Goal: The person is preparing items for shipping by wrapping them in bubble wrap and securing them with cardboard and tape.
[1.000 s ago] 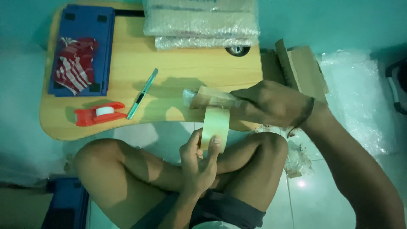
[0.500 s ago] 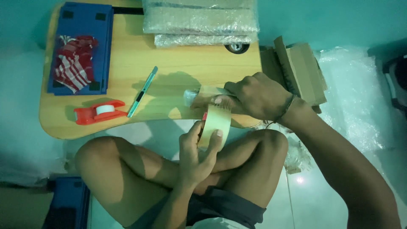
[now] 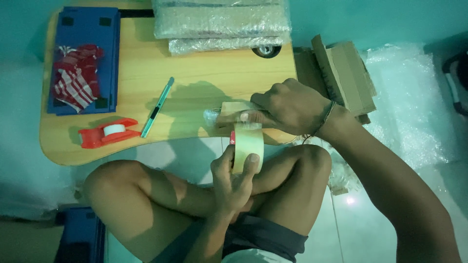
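Beige tape roll (image 3: 247,150) sits upright in my left hand (image 3: 235,176), thumb and fingers closed around its rim, just off the near edge of the wooden surface (image 3: 195,78) and above my crossed legs. My right hand (image 3: 291,106) is closed down on a small cardboard parcel (image 3: 233,114) with bubble wrap poking out its end, pinning it at the surface's edge, touching the top of the roll. I'd judge the roll light and stiff, best held by the outer rim so it can turn; the parcel looks light, slightly crushable, so firm flat pressure on top suits it. Off to my left lie a green cutter (image 3: 157,107) and a red tape dispenser (image 3: 108,132), well apart from both hands.
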